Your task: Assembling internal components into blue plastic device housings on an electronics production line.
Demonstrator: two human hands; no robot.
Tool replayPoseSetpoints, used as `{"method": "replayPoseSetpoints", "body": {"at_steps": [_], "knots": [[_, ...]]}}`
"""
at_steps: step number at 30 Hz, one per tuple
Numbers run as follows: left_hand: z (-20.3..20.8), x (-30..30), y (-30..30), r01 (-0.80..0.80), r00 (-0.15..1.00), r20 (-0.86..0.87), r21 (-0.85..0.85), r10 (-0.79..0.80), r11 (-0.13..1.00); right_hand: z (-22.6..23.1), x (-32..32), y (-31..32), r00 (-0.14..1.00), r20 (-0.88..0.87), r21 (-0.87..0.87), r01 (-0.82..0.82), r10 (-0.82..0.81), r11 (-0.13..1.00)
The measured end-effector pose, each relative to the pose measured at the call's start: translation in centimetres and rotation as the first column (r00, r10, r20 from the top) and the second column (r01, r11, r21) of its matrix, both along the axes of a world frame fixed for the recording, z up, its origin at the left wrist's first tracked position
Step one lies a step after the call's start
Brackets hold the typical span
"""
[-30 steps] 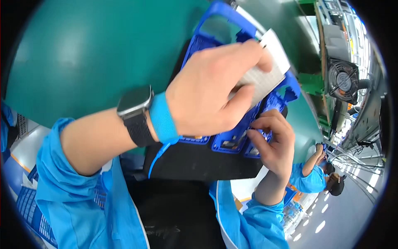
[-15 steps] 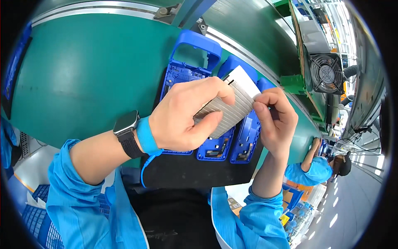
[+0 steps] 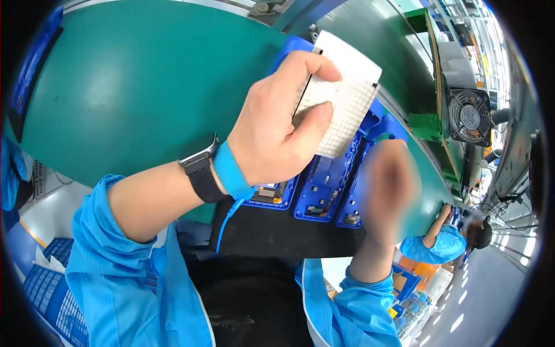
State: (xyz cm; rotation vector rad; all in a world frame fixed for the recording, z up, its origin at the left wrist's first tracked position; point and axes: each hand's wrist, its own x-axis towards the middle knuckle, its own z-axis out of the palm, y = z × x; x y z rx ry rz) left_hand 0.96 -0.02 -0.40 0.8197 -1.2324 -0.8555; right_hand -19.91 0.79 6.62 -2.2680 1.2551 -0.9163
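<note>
My left hand point(image 3: 272, 127) is closed on a white sheet of small strips point(image 3: 347, 95). Its thumb and a bent finger lie over the sheet's left side. The sheet tilts above a row of blue plastic housings, hiding part of them. A middle blue housing point(image 3: 325, 188) shows small boards and parts inside. Beside it a right blue housing point(image 3: 350, 215) is partly hidden by my right hand point(image 3: 388, 188). That hand is apart from the sheet and smeared by motion, so its fingers cannot be read. Below my left wrist shows the lower end of a left housing point(image 3: 270, 195).
The housings rest on a black mat point(image 3: 277, 234) at the front of a green worktop point(image 3: 139, 87). A blue wrist strap point(image 3: 231, 170) with a cord is on my left wrist. A fan point(image 3: 469, 115) stands at the right, and a co-worker point(image 3: 436, 240) sits farther right.
The sheet has moved up and turned flatter toward me, still in my left hand. My right hand has let go of its corner and dropped lower right. The view has shifted slightly.
</note>
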Motion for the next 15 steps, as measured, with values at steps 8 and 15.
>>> {"method": "replayPoseSetpoints", "body": {"at_steps": [8,15], "knots": [[0.9,3.4,-5.8,-0.343,0.900,-0.051,-0.694,0.433,0.633,-2.4,4.9,0.2,0.913,-0.074,0.321,-0.359,0.401,0.876],[-0.5,2.6,-4.0,-0.497,0.656,0.313,-0.506,0.687,0.705,-2.9,6.8,0.2,0.854,-0.240,0.309,-0.384,0.462,0.870]]}}
